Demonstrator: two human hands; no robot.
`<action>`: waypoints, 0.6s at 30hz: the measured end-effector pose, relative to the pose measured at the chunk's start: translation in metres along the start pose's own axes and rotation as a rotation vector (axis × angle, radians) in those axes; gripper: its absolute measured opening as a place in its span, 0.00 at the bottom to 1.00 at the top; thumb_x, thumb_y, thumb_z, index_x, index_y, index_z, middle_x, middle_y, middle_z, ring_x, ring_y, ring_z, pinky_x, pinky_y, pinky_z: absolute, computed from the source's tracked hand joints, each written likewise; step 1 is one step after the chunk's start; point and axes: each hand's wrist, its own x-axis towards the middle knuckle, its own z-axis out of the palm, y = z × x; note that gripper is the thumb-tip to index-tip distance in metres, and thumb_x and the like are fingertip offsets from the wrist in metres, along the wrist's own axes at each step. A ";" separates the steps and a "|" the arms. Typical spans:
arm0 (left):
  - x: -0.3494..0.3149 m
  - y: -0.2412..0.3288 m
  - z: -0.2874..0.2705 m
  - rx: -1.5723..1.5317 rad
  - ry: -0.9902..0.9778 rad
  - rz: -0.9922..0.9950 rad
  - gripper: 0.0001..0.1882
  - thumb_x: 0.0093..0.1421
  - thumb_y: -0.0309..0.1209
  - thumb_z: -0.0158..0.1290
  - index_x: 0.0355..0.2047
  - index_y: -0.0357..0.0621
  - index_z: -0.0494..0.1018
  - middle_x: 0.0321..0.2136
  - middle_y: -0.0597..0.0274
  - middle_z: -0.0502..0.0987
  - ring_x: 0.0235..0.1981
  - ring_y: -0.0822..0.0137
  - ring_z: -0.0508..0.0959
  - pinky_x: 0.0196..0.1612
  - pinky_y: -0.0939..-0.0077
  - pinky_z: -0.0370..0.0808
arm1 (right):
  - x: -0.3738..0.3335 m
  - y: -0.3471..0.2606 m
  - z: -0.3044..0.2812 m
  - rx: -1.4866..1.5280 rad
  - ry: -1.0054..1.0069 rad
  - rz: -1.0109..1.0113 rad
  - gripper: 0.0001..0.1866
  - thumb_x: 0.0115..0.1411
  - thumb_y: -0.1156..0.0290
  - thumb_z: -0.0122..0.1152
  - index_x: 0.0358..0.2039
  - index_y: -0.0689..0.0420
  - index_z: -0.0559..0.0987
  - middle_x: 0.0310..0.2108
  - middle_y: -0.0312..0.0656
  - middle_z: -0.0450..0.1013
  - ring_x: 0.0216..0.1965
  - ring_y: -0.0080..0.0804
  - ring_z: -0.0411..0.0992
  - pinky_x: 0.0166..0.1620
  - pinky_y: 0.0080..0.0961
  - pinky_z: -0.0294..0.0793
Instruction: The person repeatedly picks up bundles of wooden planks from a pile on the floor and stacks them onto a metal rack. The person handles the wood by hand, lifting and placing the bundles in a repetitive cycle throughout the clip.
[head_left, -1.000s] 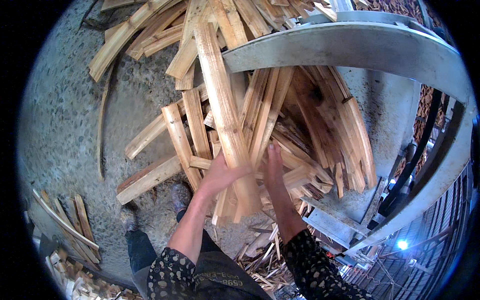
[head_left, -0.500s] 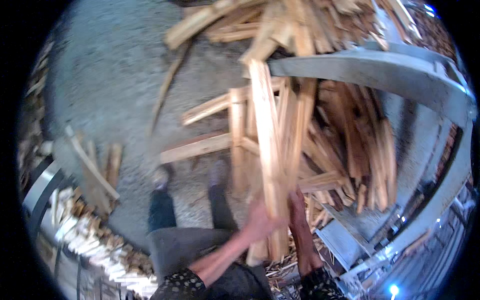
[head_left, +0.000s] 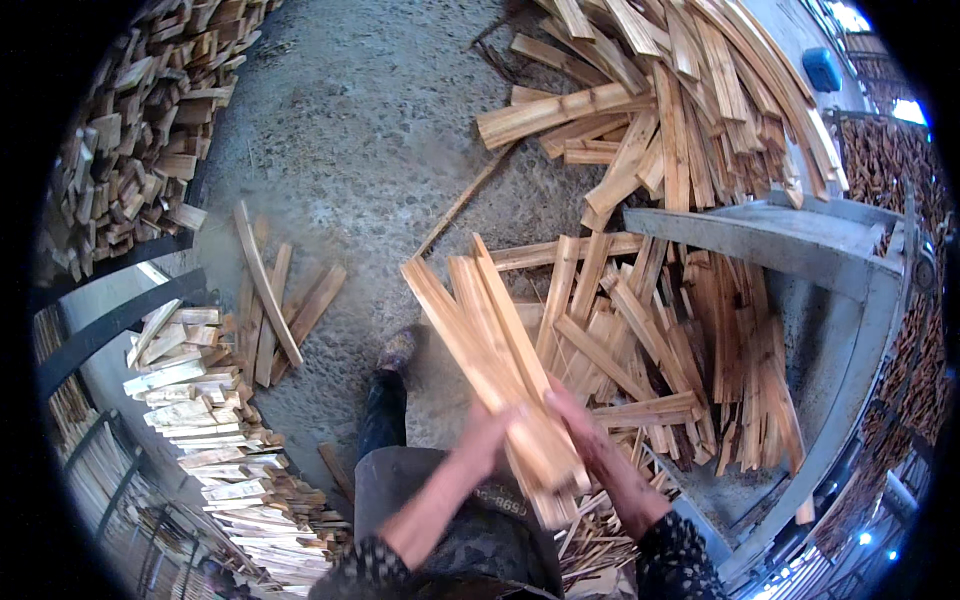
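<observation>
Left of the large grey metal frame (head_left: 740, 238), long pale-brown wooden boards (head_left: 475, 350) slant at near centre, clamped between the bare left hand (head_left: 485, 440) and bare right hand (head_left: 592, 440); unevenly stacked, they could slide apart if either hand's pressure slackens.

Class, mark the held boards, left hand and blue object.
Held boards (head_left: 472, 350): head view, on the front board's broad face.
Left hand (head_left: 482, 438): head view, back of the hand.
Blue object (head_left: 822, 70): head view, its visible side.
</observation>
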 end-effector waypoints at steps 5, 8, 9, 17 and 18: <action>0.075 0.062 -0.030 -0.202 0.028 0.079 0.33 0.47 0.25 0.55 0.52 0.42 0.52 0.43 0.51 0.66 0.44 0.57 0.70 0.42 0.56 0.73 | 0.045 -0.047 0.039 -0.012 -0.020 0.125 0.36 0.55 0.55 0.52 0.59 0.54 0.50 0.54 0.42 0.57 0.53 0.36 0.59 0.53 0.38 0.61; 0.079 0.051 -0.037 -0.195 0.032 0.170 0.34 0.47 0.25 0.55 0.52 0.43 0.52 0.43 0.53 0.66 0.43 0.58 0.70 0.42 0.63 0.73 | 0.068 -0.043 0.054 0.051 0.128 0.193 0.37 0.54 0.57 0.55 0.59 0.55 0.50 0.55 0.41 0.55 0.54 0.37 0.58 0.53 0.36 0.61; 0.074 0.048 -0.036 -0.180 0.022 0.217 0.33 0.48 0.26 0.55 0.53 0.43 0.52 0.43 0.53 0.66 0.43 0.58 0.70 0.43 0.64 0.73 | 0.075 -0.025 0.032 -0.031 0.128 0.120 0.36 0.54 0.58 0.55 0.59 0.56 0.51 0.55 0.41 0.55 0.54 0.36 0.58 0.53 0.35 0.61; -0.076 0.060 0.004 -0.072 -0.053 0.334 0.43 0.48 0.25 0.53 0.60 0.44 0.40 0.54 0.51 0.56 0.53 0.61 0.62 0.52 0.70 0.64 | -0.053 -0.011 0.089 -0.030 -0.036 -0.141 0.41 0.50 0.67 0.59 0.60 0.56 0.46 0.55 0.48 0.55 0.52 0.41 0.61 0.47 0.32 0.70; -0.087 0.068 0.007 -0.083 -0.137 0.366 0.44 0.48 0.25 0.53 0.61 0.44 0.39 0.56 0.53 0.54 0.55 0.62 0.59 0.55 0.70 0.59 | -0.066 -0.006 0.091 0.001 -0.054 -0.172 0.43 0.51 0.66 0.60 0.61 0.53 0.44 0.57 0.50 0.52 0.53 0.45 0.59 0.47 0.34 0.71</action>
